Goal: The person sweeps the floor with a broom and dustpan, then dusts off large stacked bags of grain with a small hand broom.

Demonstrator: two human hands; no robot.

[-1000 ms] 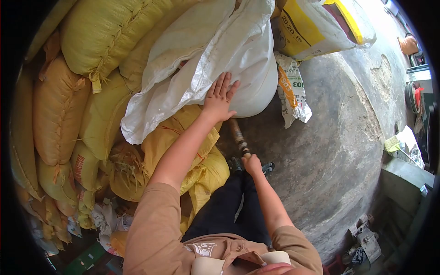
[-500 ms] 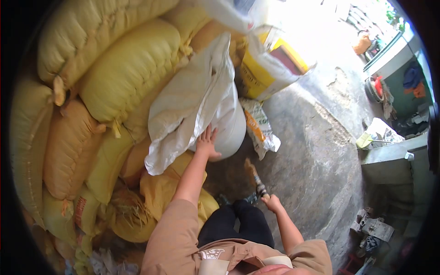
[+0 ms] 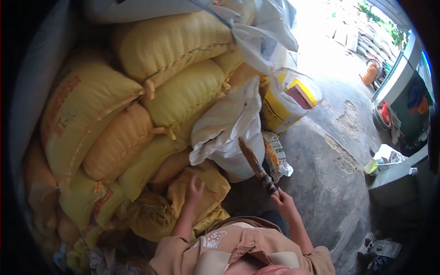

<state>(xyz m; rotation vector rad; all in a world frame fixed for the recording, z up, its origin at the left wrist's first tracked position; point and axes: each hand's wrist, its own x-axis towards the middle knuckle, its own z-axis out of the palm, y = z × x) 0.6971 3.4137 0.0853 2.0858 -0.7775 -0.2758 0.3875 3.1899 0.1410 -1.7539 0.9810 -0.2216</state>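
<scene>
Gripping a wooden stick [image 3: 253,161], just right of frame centre, by the dark-banded lower end in the closed right hand [image 3: 285,205]. Tilted toward upper left, in front of a slumped white sack [image 3: 220,137]; cannot tell whether touching. Held at one end only, so could twist in the palm if knocked. Could snag in the sack's loose folds, or clip the printed packet [image 3: 277,160] just beside, if swung low or wide.

Holding nothing visible in the left hand [image 3: 195,189], fingers apart, by a crumpled yellow sack [image 3: 211,176], lower centre; contact unclear. Could get rapped there by a stray swing.

Farther up, right of centre: a yellow-and-white bag [image 3: 276,104], open-topped; might spill if bumped. Stacked from left to upper centre: stuffed sacks [image 3: 176,39], bulging and leaning; could shift if struck low. At right, on the concrete floor [image 3: 316,183], a rough, broken patch [image 3: 341,147]; could catch a foot.
</scene>
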